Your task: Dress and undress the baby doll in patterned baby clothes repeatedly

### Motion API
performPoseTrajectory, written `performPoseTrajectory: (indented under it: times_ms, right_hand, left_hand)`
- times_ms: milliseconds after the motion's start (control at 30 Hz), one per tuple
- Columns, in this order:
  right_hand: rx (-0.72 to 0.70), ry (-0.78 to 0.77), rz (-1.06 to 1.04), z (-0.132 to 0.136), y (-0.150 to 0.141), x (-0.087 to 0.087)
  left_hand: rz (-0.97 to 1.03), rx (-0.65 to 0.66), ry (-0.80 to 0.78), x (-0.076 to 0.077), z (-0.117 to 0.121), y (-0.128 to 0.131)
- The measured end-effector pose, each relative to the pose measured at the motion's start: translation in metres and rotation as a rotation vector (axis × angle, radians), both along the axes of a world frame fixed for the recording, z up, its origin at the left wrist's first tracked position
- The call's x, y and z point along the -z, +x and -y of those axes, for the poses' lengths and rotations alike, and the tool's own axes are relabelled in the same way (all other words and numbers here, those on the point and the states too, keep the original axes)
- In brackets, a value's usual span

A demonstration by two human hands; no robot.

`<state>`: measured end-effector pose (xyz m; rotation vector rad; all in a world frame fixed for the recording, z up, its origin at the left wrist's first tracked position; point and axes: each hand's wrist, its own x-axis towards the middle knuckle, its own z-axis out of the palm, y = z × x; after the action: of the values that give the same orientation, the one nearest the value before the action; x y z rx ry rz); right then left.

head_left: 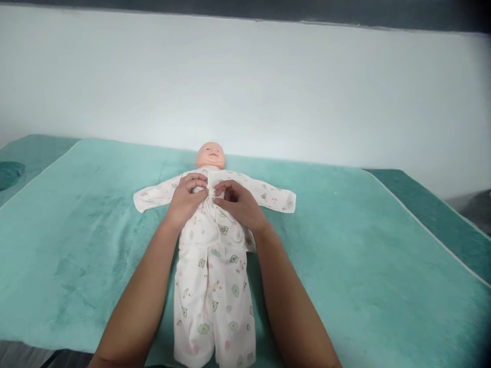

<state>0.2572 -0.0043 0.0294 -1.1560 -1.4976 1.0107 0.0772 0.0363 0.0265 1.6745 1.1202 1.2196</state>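
A baby doll (210, 155) lies on its back, head at the far side, dressed in a white patterned top (203, 227) and matching trousers (215, 301). Both sleeves stretch out sideways, and no doll hands show at the cuffs. My left hand (188, 197) rests on the chest, its thumb and fingers closed at the front edge of the top. Facing it, my right hand (238, 203) pinches the same front edge between thumb and fingertips. The cloth gathers in folds between my hands. Whatever fastener may be there is too small to make out.
A green plush cloth (345, 255) with pale seams covers the table under the doll. Behind it stands a white wall (245, 87). Grey flooring (23, 355) shows at the bottom left, and a dark object (477, 209) sits at the right edge.
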Motion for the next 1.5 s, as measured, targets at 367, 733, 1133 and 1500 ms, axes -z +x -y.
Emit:
performPoseTrajectory:
  times_ms: [367, 733, 1133, 1500]
  right_hand:
    - [0.024, 0.013, 0.022, -0.001, -0.001, 0.001]
    - [0.051, 0.015, -0.019, -0.004, 0.001, 0.004]
    - [0.084, -0.046, -0.108, -0.008, 0.001, 0.008]
    - [0.064, -0.007, -0.067, -0.007, -0.002, 0.007]
  left_hand:
    - [-0.204, -0.173, 0.169, -0.001, 0.009, 0.010]
    - [-0.079, -0.132, 0.215, -0.001, 0.013, 0.009]
    - [-0.038, -0.161, 0.066, -0.007, 0.018, 0.016]
    - [0.051, -0.115, -0.089, -0.010, 0.017, 0.017]
